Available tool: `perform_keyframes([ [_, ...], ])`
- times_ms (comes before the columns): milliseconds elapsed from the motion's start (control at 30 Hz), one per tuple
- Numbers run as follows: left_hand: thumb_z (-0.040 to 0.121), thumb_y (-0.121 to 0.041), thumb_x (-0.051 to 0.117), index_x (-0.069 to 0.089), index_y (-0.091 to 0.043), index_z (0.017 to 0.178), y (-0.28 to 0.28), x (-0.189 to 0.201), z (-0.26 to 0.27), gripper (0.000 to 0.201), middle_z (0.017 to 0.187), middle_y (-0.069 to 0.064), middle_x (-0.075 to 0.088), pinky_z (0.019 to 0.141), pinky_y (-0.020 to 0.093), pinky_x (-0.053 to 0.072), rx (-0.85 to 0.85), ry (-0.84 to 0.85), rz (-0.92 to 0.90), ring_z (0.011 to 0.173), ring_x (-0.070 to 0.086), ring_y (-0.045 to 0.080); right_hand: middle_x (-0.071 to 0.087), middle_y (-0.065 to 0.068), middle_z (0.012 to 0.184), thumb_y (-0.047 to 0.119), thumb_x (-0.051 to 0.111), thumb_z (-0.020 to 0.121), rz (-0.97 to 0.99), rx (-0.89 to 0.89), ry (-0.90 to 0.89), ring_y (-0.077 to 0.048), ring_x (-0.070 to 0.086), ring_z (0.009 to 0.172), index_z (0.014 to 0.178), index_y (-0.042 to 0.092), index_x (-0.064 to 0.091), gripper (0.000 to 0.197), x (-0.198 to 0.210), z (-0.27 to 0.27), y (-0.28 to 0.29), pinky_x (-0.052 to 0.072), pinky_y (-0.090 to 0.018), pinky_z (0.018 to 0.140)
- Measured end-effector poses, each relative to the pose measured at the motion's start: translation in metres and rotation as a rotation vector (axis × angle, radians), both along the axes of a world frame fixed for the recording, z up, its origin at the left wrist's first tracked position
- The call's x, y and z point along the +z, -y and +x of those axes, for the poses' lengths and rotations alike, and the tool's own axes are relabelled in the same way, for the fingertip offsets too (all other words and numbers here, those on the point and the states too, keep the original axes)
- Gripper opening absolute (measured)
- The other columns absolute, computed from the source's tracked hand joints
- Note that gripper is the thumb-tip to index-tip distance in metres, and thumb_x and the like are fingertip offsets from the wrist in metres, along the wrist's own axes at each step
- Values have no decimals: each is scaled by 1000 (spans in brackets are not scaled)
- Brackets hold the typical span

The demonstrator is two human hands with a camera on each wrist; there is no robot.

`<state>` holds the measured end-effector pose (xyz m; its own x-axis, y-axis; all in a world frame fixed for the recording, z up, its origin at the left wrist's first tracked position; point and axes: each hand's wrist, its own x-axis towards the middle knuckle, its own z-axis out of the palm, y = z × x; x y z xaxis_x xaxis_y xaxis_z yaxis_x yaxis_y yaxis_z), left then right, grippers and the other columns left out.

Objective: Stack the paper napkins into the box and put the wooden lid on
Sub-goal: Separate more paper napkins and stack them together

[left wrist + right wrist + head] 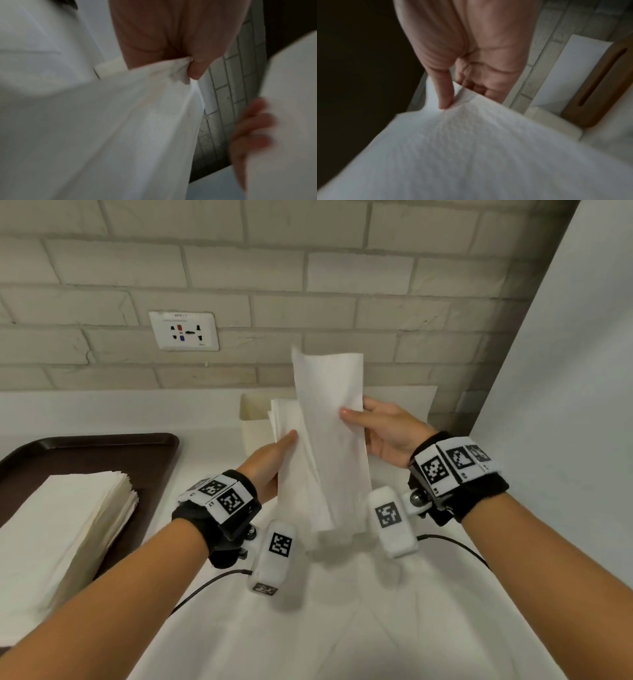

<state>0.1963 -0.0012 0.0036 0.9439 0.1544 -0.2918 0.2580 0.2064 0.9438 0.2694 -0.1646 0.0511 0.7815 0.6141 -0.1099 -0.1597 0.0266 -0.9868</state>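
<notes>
Both hands hold white paper napkins upright above the counter. My left hand grips a small folded bundle of napkins, its thumb pressed on the paper. My right hand pinches a single long napkin between thumb and fingers, overlapping the bundle. The cream box stands open just behind the napkins, mostly hidden by them. Its rim shows in the right wrist view. The wooden lid with a slot lies beyond the box. A thick stack of napkins rests at the left.
The stack lies on a dark brown tray at the left of the white counter. A brick wall with a socket runs along the back. A white panel closes off the right side. Cables trail from both wrist cameras.
</notes>
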Motion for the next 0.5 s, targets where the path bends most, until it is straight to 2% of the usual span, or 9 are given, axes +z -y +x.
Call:
perform_keyframes([
  [67, 97, -38, 44, 54, -10, 128, 8, 1, 3, 43, 125, 8, 63, 86, 32, 53, -45, 59, -56, 109, 62, 21, 64, -12, 115, 10, 57, 89, -119, -57, 15, -17, 64, 84, 123, 2, 54, 35, -13, -2, -5, 55, -26, 69],
  [133, 97, -40, 38, 53, -11, 130, 13, 1, 4, 47, 126, 10, 62, 85, 33, 55, -94, 120, -104, 111, 62, 23, 61, -17, 122, 7, 58, 88, -175, -107, 26, -22, 62, 92, 122, -2, 55, 35, -24, -3, -9, 52, -27, 76],
  [267, 87, -69, 14, 58, -18, 121, 8, -2, 2, 76, 118, 10, 66, 82, 32, 56, -91, 135, -228, 102, 66, 21, 62, -18, 120, 7, 60, 87, -230, -157, 70, -29, 61, 105, 118, -2, 57, 32, -34, -6, -19, 51, -39, 91],
  [300, 85, -71, 16, 60, -18, 119, 5, -3, -1, 77, 118, 10, 66, 81, 32, 56, -91, 132, -233, 103, 66, 21, 62, -19, 119, 8, 61, 86, -247, -163, 92, -30, 62, 105, 116, -1, 58, 31, -36, -6, -24, 49, -41, 94],
  [333, 86, -68, 24, 61, -17, 117, 3, -3, -5, 70, 117, 10, 67, 80, 30, 57, -92, 125, -209, 102, 67, 21, 63, -19, 118, 9, 62, 86, -263, -169, 111, -30, 62, 104, 114, -1, 59, 30, -37, -6, -28, 48, -43, 96],
  [400, 92, -45, 44, 59, -11, 121, -4, -4, -12, 47, 115, 10, 67, 77, 28, 57, -36, 80, -103, 98, 68, 21, 65, -18, 113, 12, 62, 86, -297, -127, 139, -29, 63, 100, 111, 3, 60, 26, -39, -8, -39, 51, -43, 91],
  [433, 94, -34, 48, 55, -8, 125, -10, -6, -14, 41, 115, 11, 66, 78, 29, 56, 33, 57, -43, 97, 67, 21, 66, -15, 107, 12, 62, 86, -310, -83, 138, -27, 65, 93, 107, 5, 59, 22, -40, -8, -43, 55, -38, 83],
  [500, 95, -24, 51, 52, -2, 127, -27, -10, -21, 39, 111, 10, 66, 82, 31, 53, 186, 44, 33, 94, 65, 22, 64, -10, 85, 6, 61, 86, -362, 35, 100, -19, 62, 70, 92, 9, 57, 7, -46, -11, -48, 56, -26, 59],
])
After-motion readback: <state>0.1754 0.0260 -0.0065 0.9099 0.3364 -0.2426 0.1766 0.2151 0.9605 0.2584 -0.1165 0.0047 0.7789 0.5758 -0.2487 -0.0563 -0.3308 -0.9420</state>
